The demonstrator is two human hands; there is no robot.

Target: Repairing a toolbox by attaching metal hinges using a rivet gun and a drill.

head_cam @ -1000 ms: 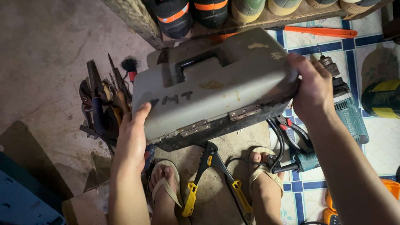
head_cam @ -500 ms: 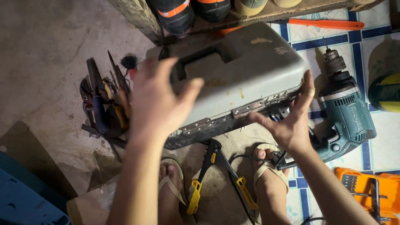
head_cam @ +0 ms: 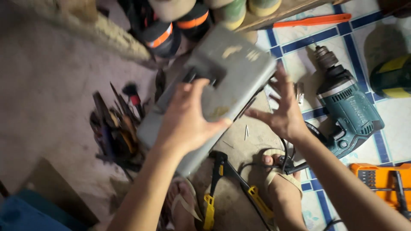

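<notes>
Grey plastic toolbox (head_cam: 222,72), tilted and blurred, is lifted above the concrete floor (head_cam: 51,85). Left hand (head_cam: 188,117) lies spread against its lid; right hand (head_cam: 282,112) is open, fingers splayed, just beside its lower edge. A teal drill (head_cam: 349,113) lies on the tiles nearby.

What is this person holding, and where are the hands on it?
The left hand presses on the grey toolbox lid, near its handle recess. The right hand is spread open at its edge; contact cannot be told.

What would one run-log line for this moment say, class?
left hand: flat on grey tool case | right hand: open, at case edge | case: tilted | floor: teal drill, yellow-handled riveter
</notes>
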